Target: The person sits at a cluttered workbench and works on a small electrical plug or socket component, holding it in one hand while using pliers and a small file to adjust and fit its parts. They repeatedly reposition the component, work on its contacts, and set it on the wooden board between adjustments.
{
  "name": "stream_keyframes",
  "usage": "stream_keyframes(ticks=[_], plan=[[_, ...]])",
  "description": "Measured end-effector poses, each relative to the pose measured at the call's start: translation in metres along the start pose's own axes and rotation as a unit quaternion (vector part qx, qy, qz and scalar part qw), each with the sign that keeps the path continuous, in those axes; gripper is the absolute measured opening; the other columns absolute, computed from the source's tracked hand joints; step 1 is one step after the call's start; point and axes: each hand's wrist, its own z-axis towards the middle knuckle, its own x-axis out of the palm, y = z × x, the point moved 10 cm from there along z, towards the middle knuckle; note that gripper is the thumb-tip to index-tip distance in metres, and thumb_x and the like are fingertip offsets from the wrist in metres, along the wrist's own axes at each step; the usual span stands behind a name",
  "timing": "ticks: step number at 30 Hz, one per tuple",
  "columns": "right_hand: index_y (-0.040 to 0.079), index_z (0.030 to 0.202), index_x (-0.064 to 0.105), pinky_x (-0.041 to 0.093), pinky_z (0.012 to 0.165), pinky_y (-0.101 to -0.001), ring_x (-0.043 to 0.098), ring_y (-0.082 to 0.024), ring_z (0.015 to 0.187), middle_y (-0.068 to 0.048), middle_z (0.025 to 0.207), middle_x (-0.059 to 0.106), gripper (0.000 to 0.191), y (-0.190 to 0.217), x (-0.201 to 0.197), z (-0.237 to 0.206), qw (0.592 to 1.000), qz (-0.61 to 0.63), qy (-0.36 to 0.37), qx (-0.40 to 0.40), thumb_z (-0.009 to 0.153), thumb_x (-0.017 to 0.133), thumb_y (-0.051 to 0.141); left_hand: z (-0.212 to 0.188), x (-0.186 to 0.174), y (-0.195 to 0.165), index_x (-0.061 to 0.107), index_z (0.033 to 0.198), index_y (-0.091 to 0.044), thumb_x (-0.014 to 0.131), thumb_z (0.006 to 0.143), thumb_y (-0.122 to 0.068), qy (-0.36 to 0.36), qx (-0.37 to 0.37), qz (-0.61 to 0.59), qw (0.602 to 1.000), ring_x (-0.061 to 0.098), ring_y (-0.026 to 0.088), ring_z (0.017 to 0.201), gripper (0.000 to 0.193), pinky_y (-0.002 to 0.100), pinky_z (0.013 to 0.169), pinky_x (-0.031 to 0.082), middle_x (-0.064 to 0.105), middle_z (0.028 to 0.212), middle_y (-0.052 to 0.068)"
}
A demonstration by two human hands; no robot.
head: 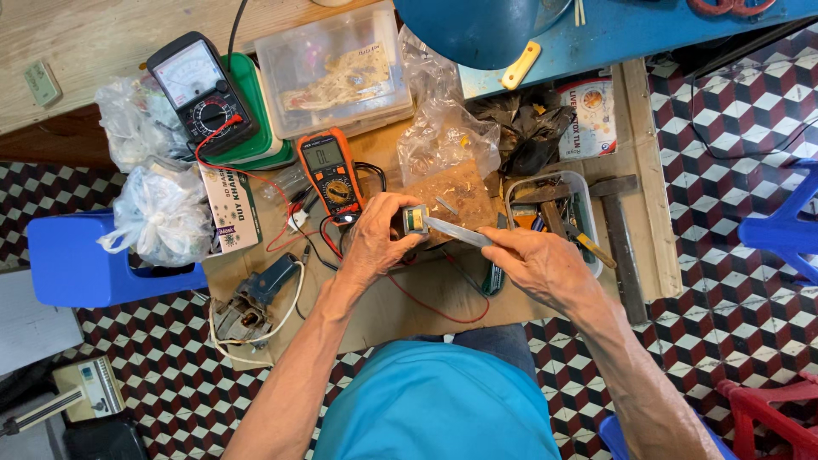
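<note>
We note the left hand [375, 243] closed around a small boxy part [416, 220], metal-framed with a greenish face, held over the middle of the workbench [648, 170] near the orange multimeter [332, 175]. The right hand [541, 264] grips a flat metal blade [456, 232], tip at the part. We judge the part light, rigid and best pinched by its sides; its finer detail is probably too small to read.
</note>
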Motion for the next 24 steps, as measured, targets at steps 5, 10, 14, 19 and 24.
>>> stream_keyframes(ticks=[5, 10, 14, 19, 24], plan=[[0.022, 0.125, 0.073, 0.054, 0.068, -0.0410, 0.070, -0.028, 0.079, -0.007, 0.086, 0.071, 0.035, 0.009, -0.007, 0.007, 0.995, -0.069, -0.024, -0.072, 0.094, 0.063, 0.035, -0.001, 0.001, 0.004, 0.066, 0.121, -0.011, 0.086, 0.076, -0.009, 0.014, -0.014, -0.003, 1.000, 0.063, 0.021, 0.102, 0.049, 0.029, 0.073, 0.058, 0.062, 0.115, 0.006], [0.022, 0.127, 0.071, 0.054, 0.065, -0.0397, 0.069, -0.027, 0.076, -0.006, 0.084, 0.069, 0.036, 0.007, -0.006, 0.008, 0.994, -0.069, -0.025, -0.080, 0.095, 0.063, 0.035, -0.002, 0.001, 0.005, 0.067, 0.122, -0.011, 0.085, 0.078, -0.010, 0.023, -0.013, -0.005, 1.000, 0.063, 0.019, 0.101, 0.048, 0.029, 0.073, 0.057, 0.062, 0.117, 0.006], [0.024, 0.128, 0.070, 0.054, 0.062, -0.0394, 0.069, -0.025, 0.074, -0.005, 0.084, 0.069, 0.036, 0.002, -0.001, 0.008, 0.992, -0.110, -0.018, -0.065, 0.095, 0.062, 0.037, -0.002, 0.001, 0.007, 0.067, 0.122, -0.011, 0.085, 0.078, -0.011, 0.033, -0.017, -0.017, 0.999, 0.063, 0.018, 0.099, 0.048, 0.028, 0.074, 0.057, 0.062, 0.117, 0.005], [0.020, 0.127, 0.071, 0.054, 0.062, -0.0384, 0.069, -0.025, 0.074, -0.004, 0.084, 0.071, 0.037, 0.005, -0.005, 0.008, 0.992, -0.062, -0.026, -0.110, 0.095, 0.062, 0.036, -0.002, -0.001, 0.006, 0.067, 0.123, -0.011, 0.087, 0.078, -0.014, 0.040, -0.008, -0.020, 0.999, 0.063, 0.017, 0.099, 0.050, 0.028, 0.075, 0.056, 0.062, 0.117, 0.005], [0.024, 0.130, 0.070, 0.054, 0.064, -0.0389, 0.069, -0.024, 0.075, -0.006, 0.084, 0.069, 0.038, -0.001, 0.004, 0.012, 0.994, -0.098, 0.006, -0.054, 0.096, 0.060, 0.038, -0.002, 0.001, 0.009, 0.068, 0.124, -0.011, 0.087, 0.080, -0.015, 0.052, -0.029, -0.035, 0.998, 0.063, 0.015, 0.095, 0.048, 0.027, 0.074, 0.055, 0.061, 0.116, 0.003]])
